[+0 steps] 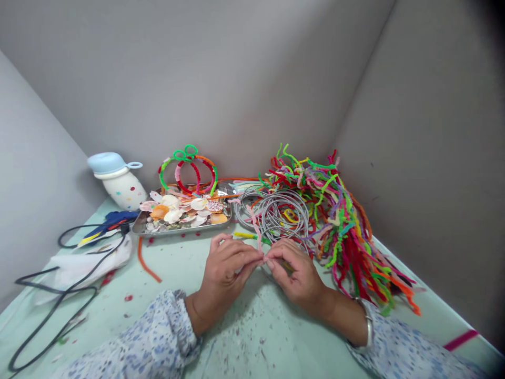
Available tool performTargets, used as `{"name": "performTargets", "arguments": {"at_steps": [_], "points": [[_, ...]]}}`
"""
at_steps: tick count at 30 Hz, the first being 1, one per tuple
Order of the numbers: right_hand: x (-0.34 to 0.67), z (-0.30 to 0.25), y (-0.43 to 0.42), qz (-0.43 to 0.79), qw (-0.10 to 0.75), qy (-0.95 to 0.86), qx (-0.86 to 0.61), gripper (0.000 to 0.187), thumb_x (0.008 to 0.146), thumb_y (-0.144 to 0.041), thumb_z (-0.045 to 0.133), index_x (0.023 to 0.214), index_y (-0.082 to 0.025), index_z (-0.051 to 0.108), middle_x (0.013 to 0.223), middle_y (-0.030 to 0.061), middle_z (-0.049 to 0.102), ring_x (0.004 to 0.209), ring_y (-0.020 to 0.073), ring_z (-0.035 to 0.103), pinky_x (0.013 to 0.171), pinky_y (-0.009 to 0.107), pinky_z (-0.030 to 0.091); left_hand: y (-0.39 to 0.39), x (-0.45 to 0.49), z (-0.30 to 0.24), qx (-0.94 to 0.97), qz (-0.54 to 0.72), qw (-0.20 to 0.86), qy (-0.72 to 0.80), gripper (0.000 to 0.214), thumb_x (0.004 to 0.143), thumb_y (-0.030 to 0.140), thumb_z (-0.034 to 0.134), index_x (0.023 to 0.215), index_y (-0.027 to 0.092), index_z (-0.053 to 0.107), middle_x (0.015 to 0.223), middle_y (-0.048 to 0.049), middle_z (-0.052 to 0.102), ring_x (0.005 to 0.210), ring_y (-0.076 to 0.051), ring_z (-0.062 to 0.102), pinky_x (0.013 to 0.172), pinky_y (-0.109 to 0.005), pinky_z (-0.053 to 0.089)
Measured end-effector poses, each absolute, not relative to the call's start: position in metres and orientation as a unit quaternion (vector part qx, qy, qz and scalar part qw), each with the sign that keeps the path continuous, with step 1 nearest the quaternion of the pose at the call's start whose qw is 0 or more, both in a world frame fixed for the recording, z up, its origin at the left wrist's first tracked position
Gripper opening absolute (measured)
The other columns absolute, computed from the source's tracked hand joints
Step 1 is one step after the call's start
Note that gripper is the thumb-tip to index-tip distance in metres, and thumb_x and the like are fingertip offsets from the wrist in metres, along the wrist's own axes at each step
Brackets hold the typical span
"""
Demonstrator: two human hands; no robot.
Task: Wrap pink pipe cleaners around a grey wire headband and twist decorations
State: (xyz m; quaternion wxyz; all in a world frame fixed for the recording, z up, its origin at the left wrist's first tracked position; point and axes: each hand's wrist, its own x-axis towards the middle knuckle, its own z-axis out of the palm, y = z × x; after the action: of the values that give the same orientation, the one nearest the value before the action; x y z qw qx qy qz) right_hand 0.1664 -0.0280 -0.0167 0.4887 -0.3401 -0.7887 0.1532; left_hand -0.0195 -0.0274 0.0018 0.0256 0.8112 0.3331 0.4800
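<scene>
Over the table, my left hand [226,271] and my right hand [295,273] meet fingertip to fingertip. Both are closed in a pinch on a pale pink pipe cleaner [255,223], whose free length rises between them toward the back. Its pinched end is mostly hidden by my fingers. Just behind my fingers lies a yellow and green pipe cleaner [245,235]. Loops of grey wire [276,210] lie beyond my right hand. To its right spreads a large heap of coloured pipe cleaners [339,226].
A metal tray [177,231] holds seashells [171,202], with a pipe-cleaner ring shape [197,166] standing at its back. Left are a white bottle [124,187] with a blue lid, a black cable [43,337], a plastic bag [94,266] and dark blue handles [114,221]. Grey walls enclose the table.
</scene>
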Motion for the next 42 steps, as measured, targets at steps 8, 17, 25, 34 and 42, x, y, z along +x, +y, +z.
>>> {"name": "performTargets", "arguments": {"at_steps": [8,17,25,34,42], "points": [[0.1663,-0.0181,-0.0269,0.148,0.490,-0.792,-0.332,0.007,0.089,-0.013,0.054,0.089,-0.020,0.057,0.080,0.0025,0.059,0.079,0.0182,0.055,0.076,0.035,0.043,-0.0274,-0.0192,0.0026,0.814,0.469,0.033,0.342,0.007,0.088,0.020,0.064,0.087,0.023,0.070,0.082,-0.0003,0.075,0.076,-0.015,0.066,0.089,-0.038,0.037],[0.1656,-0.0182,-0.0279,0.130,0.490,-0.797,-0.328,0.008,0.089,-0.012,0.053,0.091,-0.020,0.056,0.082,0.0031,0.059,0.081,0.0184,0.054,0.076,0.036,0.042,-0.0279,-0.0186,0.0017,0.814,0.472,0.047,0.336,0.009,0.085,0.015,0.066,0.089,0.023,0.070,0.083,0.0010,0.073,0.076,-0.014,0.065,0.088,-0.037,0.035],[0.1668,-0.0187,-0.0291,0.128,0.491,-0.797,-0.328,0.010,0.089,-0.011,0.052,0.091,-0.020,0.055,0.083,0.0036,0.059,0.082,0.0191,0.054,0.075,0.037,0.042,-0.0288,-0.0195,0.0038,0.819,0.463,0.056,0.334,0.008,0.085,0.019,0.066,0.092,0.024,0.068,0.083,0.0002,0.073,0.077,-0.015,0.064,0.091,-0.040,0.036],[0.1667,-0.0180,-0.0285,0.120,0.488,-0.800,-0.328,0.010,0.088,-0.011,0.051,0.091,-0.019,0.055,0.082,0.0038,0.059,0.081,0.0192,0.054,0.076,0.037,0.042,-0.0258,-0.0195,0.0016,0.816,0.468,0.057,0.336,0.007,0.085,0.019,0.068,0.090,0.024,0.069,0.078,0.0016,0.070,0.073,-0.014,0.063,0.088,-0.039,0.037],[0.1674,-0.0178,-0.0289,0.107,0.486,-0.805,-0.323,0.010,0.088,-0.011,0.051,0.092,-0.020,0.055,0.082,0.0038,0.060,0.081,0.0196,0.054,0.076,0.037,0.042,-0.0283,-0.0175,0.0029,0.815,0.447,0.087,0.359,0.005,0.087,0.020,0.064,0.088,0.023,0.068,0.078,0.0005,0.071,0.076,-0.016,0.063,0.085,-0.038,0.038]]}}
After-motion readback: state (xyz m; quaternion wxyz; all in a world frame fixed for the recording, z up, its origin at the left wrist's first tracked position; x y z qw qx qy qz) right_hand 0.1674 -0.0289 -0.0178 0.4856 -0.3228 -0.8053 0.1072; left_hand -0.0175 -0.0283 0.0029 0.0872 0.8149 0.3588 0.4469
